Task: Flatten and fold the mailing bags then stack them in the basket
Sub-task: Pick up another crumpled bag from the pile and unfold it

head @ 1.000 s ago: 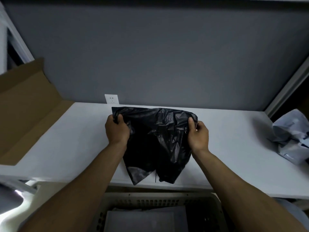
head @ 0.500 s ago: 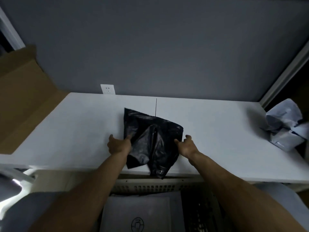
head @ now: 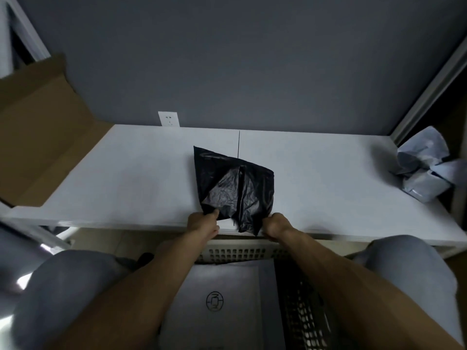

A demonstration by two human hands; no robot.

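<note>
A crumpled black mailing bag lies on the white table, its near end hanging over the front edge. My left hand pinches the bag's near left corner. My right hand grips the near right corner at the table's edge. Below the table, between my knees, stands a pale slotted basket. In it lies a flat grey mailing bag with a round printed mark.
A heap of crumpled grey mailing bags sits at the table's right end. A brown cardboard sheet leans at the left. A wall socket is behind the table. A grey wall backs it.
The bag was held up by its top corners, then laid down on the table. My hands slid back along its sides to the near corners at the front edge.
</note>
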